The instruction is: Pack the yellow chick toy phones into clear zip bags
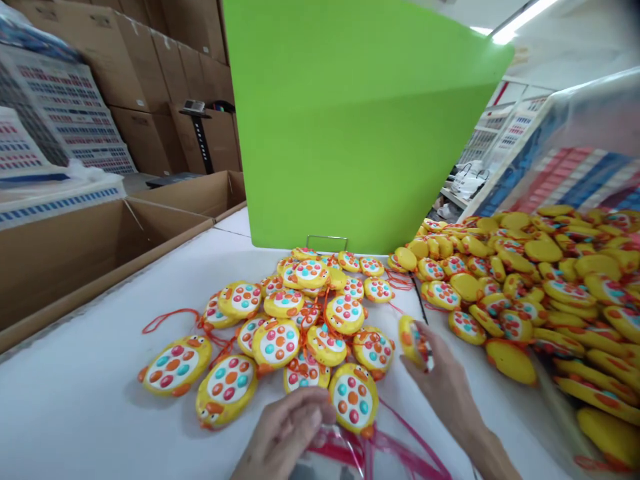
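Observation:
My left hand [287, 430] is at the bottom middle, fingers curled on the edge of a clear plastic bag with pink trim [385, 443]. Just beyond its fingertips lies a yellow duck-shaped toy [353, 399] with colored dots on a white oval. To the right, my right hand [443, 373] grips another duck toy [411, 339], slightly blurred and tilted on edge. Between and ahead of the hands, a loose heap of several such toys [280, 343] with orange cords covers the white table [100, 427]. The bag's lower part is cut off by the frame.
A large pile of the same toys [545, 250] fills the right side. An upright green board [350, 133] stands behind the heap. Open cardboard boxes [165, 220] line the table's left edge, with stacked cartons [140, 67] and white crates [75, 100] beyond.

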Motion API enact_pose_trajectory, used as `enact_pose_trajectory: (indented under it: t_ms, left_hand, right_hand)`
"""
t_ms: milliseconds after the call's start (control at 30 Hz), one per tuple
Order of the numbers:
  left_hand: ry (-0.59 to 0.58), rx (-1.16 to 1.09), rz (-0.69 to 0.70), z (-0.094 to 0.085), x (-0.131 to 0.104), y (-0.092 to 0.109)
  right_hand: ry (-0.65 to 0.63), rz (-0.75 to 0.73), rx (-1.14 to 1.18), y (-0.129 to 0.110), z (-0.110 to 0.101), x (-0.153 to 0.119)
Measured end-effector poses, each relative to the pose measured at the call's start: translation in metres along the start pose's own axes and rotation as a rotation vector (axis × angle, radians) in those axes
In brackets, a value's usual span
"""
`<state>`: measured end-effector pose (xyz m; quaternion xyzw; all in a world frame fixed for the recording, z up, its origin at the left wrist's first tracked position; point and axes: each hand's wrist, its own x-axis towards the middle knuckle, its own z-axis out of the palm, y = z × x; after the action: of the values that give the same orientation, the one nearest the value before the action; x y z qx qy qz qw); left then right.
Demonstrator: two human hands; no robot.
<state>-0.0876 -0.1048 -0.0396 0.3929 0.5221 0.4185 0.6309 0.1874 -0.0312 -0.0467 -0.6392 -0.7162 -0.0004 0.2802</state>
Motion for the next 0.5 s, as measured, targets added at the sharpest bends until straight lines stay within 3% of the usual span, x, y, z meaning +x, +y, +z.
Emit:
enact_pose_trajectory:
  t_ms: [100,233,300,500]
  left_hand:
    - [-0.129,-0.236,-0.022,0.018,0.005,0.001]
    - [-0.119,-0.315,-0.016,0.01,0.001,0.011]
    - [-0.119,-0.325,-0.016,0.001,-0.006,0.015]
    - [-0.126,-0.339,0.006,-0.01,-0.021,0.01]
  right_hand:
    - [-0.076,-0.253,0.181,-0.068,-0.004,-0.027]
    - [-0.149,-0.498,0.197,-0.124,0.006,-0.055]
    - [-0.139,-0.462,0.276,-0.135,0.011,-0.066]
    - [0.001,-0.081,0.663,-0.143,0.019,-0.089]
